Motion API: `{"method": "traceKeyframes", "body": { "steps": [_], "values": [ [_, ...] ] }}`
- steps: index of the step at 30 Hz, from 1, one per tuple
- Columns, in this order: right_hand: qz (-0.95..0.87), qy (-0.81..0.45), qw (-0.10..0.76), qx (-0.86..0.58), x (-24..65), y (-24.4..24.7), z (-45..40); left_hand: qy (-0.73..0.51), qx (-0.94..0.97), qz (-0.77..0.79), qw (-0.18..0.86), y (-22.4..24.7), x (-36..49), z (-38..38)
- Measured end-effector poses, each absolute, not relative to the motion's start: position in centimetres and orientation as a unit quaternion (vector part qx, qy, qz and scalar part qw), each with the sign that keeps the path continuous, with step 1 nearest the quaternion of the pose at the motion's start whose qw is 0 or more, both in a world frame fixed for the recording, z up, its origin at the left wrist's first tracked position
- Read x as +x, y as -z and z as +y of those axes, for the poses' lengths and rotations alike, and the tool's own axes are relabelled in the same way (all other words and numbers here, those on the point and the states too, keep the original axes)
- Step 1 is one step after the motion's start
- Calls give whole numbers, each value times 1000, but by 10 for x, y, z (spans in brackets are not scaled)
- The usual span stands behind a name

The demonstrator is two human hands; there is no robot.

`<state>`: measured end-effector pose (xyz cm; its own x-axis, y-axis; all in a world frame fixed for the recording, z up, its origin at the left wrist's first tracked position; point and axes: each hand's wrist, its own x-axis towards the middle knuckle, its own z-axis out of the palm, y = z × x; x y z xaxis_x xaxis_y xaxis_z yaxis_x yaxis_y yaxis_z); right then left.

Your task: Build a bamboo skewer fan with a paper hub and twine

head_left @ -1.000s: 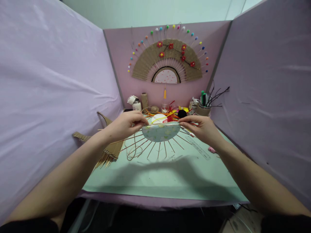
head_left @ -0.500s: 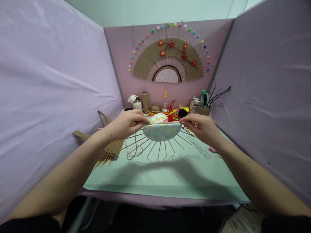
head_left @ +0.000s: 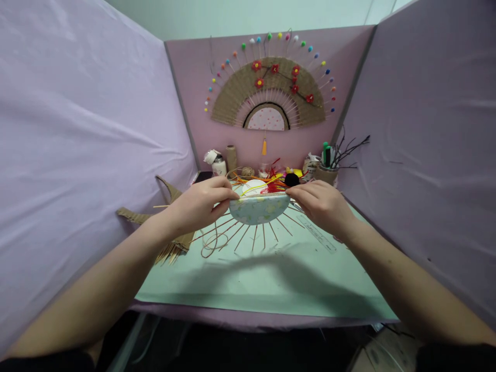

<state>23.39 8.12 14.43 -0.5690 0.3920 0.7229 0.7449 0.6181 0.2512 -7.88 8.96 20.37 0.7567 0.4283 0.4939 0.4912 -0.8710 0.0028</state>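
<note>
Between my two hands is a half-round fan base [head_left: 259, 211] covered in pale blue floral fabric, its straight edge up and its curve facing me. Thin sticks [head_left: 254, 238] spread out from under the curved edge. My left hand [head_left: 205, 202] pinches the left corner, and its fingers are closed. At the right corner, my right hand [head_left: 321, 204] grips in the same way, thumb hidden behind the fingers. A tan strip runs along the straight edge.
Corrugated cardboard pieces [head_left: 182, 243] and a loop of cord [head_left: 214, 245] lie to the left. A clear ruler [head_left: 315, 233] is at right. Behind sit a black ball [head_left: 291, 179], a white disc [head_left: 254, 186] and a pot of twigs [head_left: 326, 174]. A finished fan [head_left: 267, 77] hangs on the back panel.
My hands keep hold of both corners. The fan base has shifted slightly right, its right corner a little higher. My right hand has turned a little, its fingers more bunched.
</note>
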Motion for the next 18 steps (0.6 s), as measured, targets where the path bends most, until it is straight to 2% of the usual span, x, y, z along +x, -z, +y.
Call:
{"method": "traceKeyframes", "body": {
  "steps": [9,18],
  "values": [
    [-852,270,298,-335,237,-142,76,259,-922,-238,162,-193,-79,80],
    [-841,327,275,-333,238,-141,72,327,-900,-233,170,-179,-79,82]
  ]
}}
